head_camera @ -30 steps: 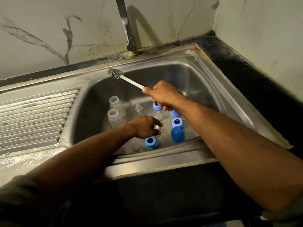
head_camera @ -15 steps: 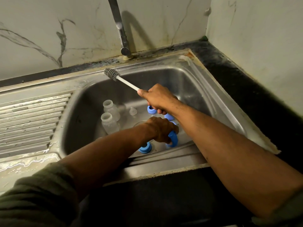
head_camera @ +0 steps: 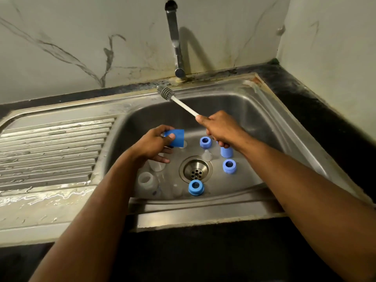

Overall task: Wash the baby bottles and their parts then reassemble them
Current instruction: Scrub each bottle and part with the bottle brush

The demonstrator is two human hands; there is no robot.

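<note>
My left hand (head_camera: 154,144) holds a blue bottle cap (head_camera: 177,138) above the left half of the steel sink (head_camera: 262,110). My right hand (head_camera: 220,128) grips the white handle of a bottle brush (head_camera: 165,92), whose grey bristle head points up toward the back rim. On the sink floor lie three blue collar rings (head_camera: 205,142) (head_camera: 229,166) (head_camera: 195,187), a second blue cap (head_camera: 226,152) and a clear teat (head_camera: 207,155). Two clear bottles (head_camera: 146,181) (head_camera: 157,166) lie at the front left, partly hidden under my left forearm.
The drain strainer (head_camera: 195,172) sits in the middle of the sink floor. A tap (head_camera: 175,37) rises behind the sink against a marbled wall. A wet ribbed drainboard (head_camera: 50,151) lies to the left. Dark counter (head_camera: 317,102) runs along the right and front.
My left hand picked the blue cap off the sink floor at the front right and lifted it up to the left. The brush stayed raised in my right hand.
</note>
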